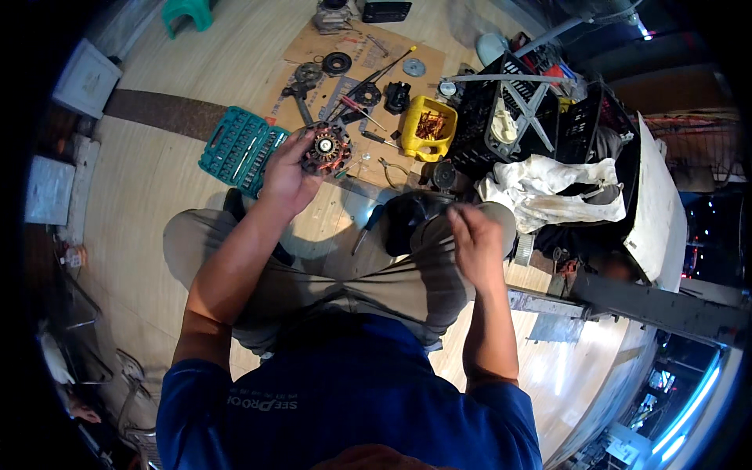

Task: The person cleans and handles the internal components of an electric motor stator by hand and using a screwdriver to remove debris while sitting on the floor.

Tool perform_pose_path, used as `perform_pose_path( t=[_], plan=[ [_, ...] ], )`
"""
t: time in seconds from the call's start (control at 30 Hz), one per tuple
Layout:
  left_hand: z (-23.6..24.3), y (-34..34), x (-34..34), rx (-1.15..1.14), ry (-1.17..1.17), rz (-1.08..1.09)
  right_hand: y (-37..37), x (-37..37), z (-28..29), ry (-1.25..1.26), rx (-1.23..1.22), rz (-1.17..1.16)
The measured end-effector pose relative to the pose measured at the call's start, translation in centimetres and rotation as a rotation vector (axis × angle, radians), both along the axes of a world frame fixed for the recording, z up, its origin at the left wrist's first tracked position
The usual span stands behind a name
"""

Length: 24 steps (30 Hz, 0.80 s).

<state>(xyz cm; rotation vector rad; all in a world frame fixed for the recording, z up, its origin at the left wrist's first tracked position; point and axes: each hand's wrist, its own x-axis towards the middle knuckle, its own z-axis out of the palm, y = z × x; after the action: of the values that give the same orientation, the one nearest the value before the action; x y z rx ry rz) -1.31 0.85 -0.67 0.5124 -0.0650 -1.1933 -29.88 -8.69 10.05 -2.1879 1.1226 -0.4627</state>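
Note:
My left hand (pixel 290 174) is closed around the edge of a round motor part (pixel 327 149) with copper windings and a ringed hub in its middle. It is held up in front of my left knee, hub side facing me. My right hand (pixel 476 241) hovers over my right knee, fingers curled in and thumb near the forefinger; whatever may be between them is hidden. On the floor between my legs lies a screwdriver (pixel 367 228) with a dark blue handle. Pliers (pixel 392 172) and another screwdriver (pixel 381 139) lie beyond the motor part.
A green socket set case (pixel 239 146) lies open at the left. Flat cardboard (pixel 305 48) carries several dark round machine parts. A yellow cut-open jug (pixel 415 110) holds copper-coloured pieces. Black crates (pixel 478 117) and white cloth (pixel 548 188) stand at the right; a green stool (pixel 188 14) is far left.

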Motion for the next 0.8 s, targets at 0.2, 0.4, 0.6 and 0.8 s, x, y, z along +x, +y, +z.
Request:
perform_pose_path(
  t=[0.2, 0.4, 0.6, 0.8],
  plan=[
    [1.4, -0.3, 0.7, 0.004, 0.083, -0.113, 0.2, -0.8, -0.4, 0.119, -0.139, -0.092],
    [1.1, -0.2, 0.7, 0.034, -0.005, -0.103, -1.2, -2.1, -0.1, 0.014, -0.155, -0.126],
    [-0.9, -0.8, 1.2, 0.122, -0.07, 0.189, 6.9, -3.5, 2.0, -0.029, 0.31, 0.39],
    [-0.5, -0.7, 1.3, 0.098, 0.087, 0.097, 8.9, -3.1, -4.9, 0.388, 0.278, 0.439]
  ],
)
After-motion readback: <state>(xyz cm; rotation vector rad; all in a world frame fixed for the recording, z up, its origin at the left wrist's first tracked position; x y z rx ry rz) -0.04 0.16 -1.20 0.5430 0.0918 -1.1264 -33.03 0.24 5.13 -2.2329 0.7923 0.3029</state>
